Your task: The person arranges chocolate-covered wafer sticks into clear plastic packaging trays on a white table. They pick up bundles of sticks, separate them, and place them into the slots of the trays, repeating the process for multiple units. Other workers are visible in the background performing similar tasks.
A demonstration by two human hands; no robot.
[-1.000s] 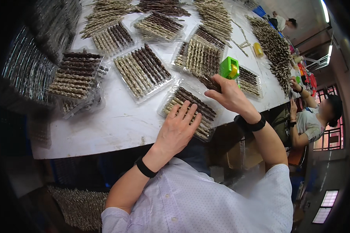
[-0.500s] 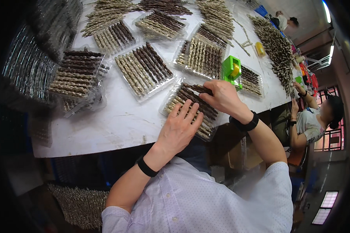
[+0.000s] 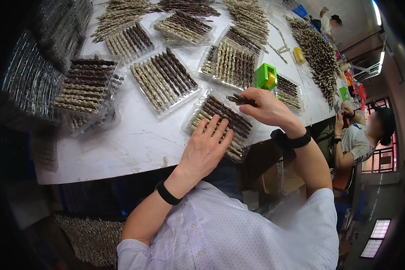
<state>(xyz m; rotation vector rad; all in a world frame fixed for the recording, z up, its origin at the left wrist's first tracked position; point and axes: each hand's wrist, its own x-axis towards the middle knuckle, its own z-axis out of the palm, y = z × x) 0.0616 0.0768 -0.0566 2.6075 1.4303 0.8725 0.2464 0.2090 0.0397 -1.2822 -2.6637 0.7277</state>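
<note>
My left hand (image 3: 203,147) lies with fingers spread on a clear plastic tray (image 3: 209,93) near the table's front edge. That tray holds a row of twisted sticks (image 3: 227,118), dark brown toward the far side and gold toward the near side. Just above its far right corner, my right hand (image 3: 271,109) is closed round a few dark brown twisted sticks (image 3: 241,100), whose ends stick out past the fingers. Beyond the right hand stands a green tape dispenser (image 3: 266,77) with a yellow roll.
Another filled tray (image 3: 165,82) lies to the left, with more behind it. Stacked filled trays (image 3: 84,85) and tall piles of clear trays (image 3: 31,76) stand at far left. Loose gold sticks (image 3: 247,22) are heaped at the back. A co-worker (image 3: 362,139) sits at right.
My right hand has drawn back to the right, off the tray, carrying the dark brown sticks. My left hand stays on the tray.
</note>
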